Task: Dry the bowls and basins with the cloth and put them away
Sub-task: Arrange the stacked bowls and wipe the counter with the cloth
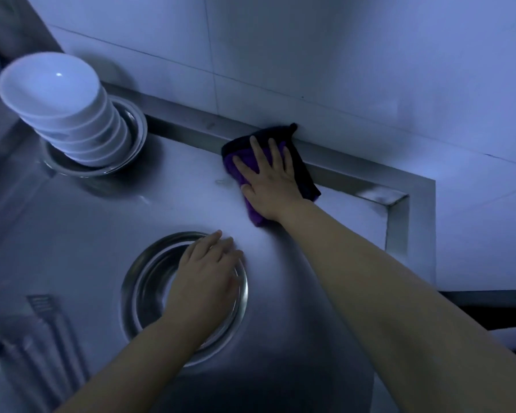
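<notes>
A steel basin [143,287] sits upright on the steel counter near me. My left hand [206,278] lies over its right side, fingers curled on the far rim. At the back, a purple and black cloth [303,171] lies flat on the counter against the raised back ledge. My right hand [268,177] presses flat on the cloth with fingers spread. At the far left, several white bowls [57,105] are stacked inside stacked steel basins [131,135].
The steel counter [102,210] has a raised ledge [370,186] along the tiled wall and at its right end. Several metal utensils [48,332] lie at the near left. A dark gap [495,314] opens beyond the counter's right edge.
</notes>
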Demonstrator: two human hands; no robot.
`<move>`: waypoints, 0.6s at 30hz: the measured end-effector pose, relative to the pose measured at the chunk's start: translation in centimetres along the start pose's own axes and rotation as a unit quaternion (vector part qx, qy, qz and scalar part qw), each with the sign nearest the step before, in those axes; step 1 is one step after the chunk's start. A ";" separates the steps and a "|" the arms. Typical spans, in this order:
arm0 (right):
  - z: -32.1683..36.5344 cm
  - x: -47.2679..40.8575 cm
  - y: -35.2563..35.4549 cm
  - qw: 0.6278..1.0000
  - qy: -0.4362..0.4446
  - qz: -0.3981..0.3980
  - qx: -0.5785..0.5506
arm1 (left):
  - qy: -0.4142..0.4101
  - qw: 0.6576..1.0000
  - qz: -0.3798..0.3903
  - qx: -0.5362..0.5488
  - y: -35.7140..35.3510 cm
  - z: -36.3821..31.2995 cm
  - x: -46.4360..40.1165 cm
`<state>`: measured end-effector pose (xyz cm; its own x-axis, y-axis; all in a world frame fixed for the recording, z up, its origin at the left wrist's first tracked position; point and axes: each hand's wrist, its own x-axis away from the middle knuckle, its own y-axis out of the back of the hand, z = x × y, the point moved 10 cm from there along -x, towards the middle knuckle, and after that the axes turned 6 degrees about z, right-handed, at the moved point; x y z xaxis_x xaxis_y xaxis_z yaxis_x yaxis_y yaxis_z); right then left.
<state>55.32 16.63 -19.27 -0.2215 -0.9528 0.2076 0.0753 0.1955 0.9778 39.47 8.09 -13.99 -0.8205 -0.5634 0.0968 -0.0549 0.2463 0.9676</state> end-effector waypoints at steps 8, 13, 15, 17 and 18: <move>6.2 3.4 -1.8 0.996 0.073 0.049 -0.020 | 0.064 0.996 0.041 0.051 -0.1 3.4 3.0; 6.3 9.9 -2.7 0.994 0.081 0.062 -0.038 | 0.070 0.994 0.046 0.065 0.4 3.1 4.7; 6.4 12.8 -3.2 0.992 0.089 0.076 -0.048 | 0.067 0.994 0.045 0.072 0.6 2.7 5.5; 6.5 15.7 -3.5 0.989 0.102 0.090 -0.061 | 0.062 0.994 0.052 0.078 0.5 2.2 6.0; 6.3 17.0 -3.3 0.988 0.100 0.089 -0.079 | 0.057 0.994 0.058 0.076 0.5 1.9 6.1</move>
<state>45.14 1.22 -18.82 0.0039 -0.9364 0.3508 0.2505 0.3406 0.9062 33.40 6.25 -13.37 -0.7564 -0.6085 0.2400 -0.0557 0.4256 0.9032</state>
